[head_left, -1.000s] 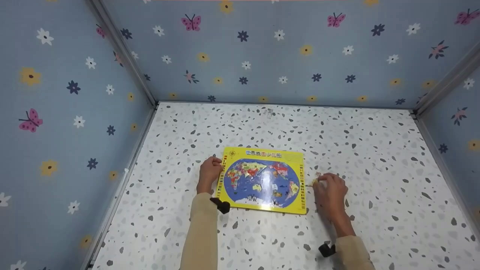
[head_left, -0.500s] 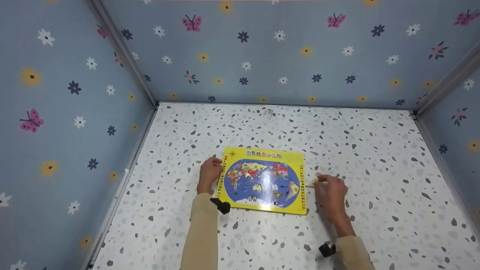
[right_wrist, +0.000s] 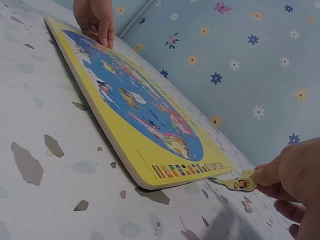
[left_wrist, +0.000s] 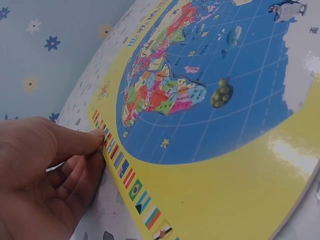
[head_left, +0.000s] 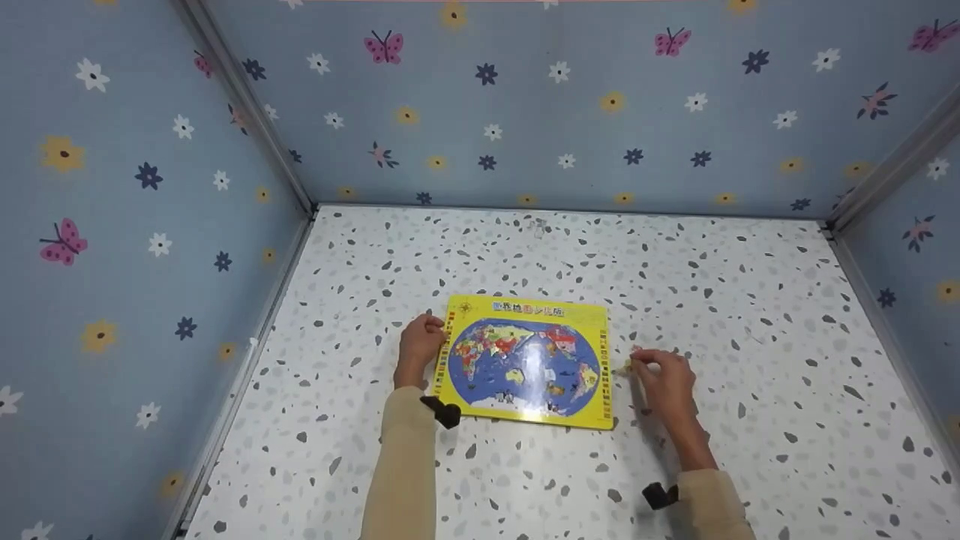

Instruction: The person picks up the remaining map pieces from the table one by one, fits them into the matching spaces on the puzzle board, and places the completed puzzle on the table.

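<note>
A yellow-bordered world map puzzle board (head_left: 525, 409) lies flat on the speckled table, with a blue ocean and rows of small flags along its sides. My left hand (head_left: 420, 345) pinches its left edge, the thumb on the flag border in the left wrist view. To the right of the board, my right hand (head_left: 670, 384) holds a small yellow puzzle piece (right_wrist: 240, 183) between thumb and fingertips. That piece has a printed figure on it, and its narrow tip reaches close to the board's right edge; I cannot tell whether they touch.
A small pinkish piece (right_wrist: 247, 206) lies on the table near my right fingers. Blue flower-patterned panels (head_left: 525, 112) wall in the table (head_left: 750, 315) at the back and both sides. Glare whitens part of the map.
My right hand has risen slightly with the yellow puzzle piece, and its wrist has shifted a little to the right. The left hand and the board stay in place.
</note>
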The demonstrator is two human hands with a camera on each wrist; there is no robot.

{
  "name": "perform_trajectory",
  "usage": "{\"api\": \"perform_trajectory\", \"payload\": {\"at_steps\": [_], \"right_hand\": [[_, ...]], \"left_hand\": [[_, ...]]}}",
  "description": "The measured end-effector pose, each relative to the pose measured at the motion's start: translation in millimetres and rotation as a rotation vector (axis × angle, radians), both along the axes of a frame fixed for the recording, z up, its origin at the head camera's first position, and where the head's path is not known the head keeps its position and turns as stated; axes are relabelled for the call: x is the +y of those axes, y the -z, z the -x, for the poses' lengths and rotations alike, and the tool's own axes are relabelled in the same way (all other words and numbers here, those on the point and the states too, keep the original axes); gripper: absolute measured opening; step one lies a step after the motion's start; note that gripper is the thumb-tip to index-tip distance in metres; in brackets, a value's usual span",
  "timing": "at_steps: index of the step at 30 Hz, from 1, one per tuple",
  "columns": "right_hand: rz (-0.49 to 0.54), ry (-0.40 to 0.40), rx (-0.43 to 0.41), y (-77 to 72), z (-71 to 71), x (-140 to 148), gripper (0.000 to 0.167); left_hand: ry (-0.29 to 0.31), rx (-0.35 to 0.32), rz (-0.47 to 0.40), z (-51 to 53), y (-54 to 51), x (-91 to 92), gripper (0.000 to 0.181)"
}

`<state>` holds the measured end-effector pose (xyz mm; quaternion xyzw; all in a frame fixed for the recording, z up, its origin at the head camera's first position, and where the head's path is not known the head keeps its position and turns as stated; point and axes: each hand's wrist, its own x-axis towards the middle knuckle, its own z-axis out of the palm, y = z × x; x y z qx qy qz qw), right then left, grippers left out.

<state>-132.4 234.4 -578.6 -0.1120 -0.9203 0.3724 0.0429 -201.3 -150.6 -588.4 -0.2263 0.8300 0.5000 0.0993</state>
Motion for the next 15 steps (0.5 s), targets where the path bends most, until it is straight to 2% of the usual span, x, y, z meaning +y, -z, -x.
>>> {"api": "perform_trajectory", "payload": {"at_steps": [3, 8, 15], "right_hand": [[0.011, -0.028, 0.002, -4.2, 1.9, 1, 0.02], [0.007, -0.065, -0.03, -8.7, 6.7, -1, 0.019], [0.006, -0.151, -0.086, -8.6, 12.1, -5, 0.016]], "left_hand": [[0.009, 0.009, 0.008, 0.1, 0.1, 0.0, 0.023], [-0.001, -0.019, -0.005, 0.7, -0.6, 0.4, 0.023], [-0.005, -0.02, -0.006, 0.5, 0.1, 0.4, 0.023]]}}
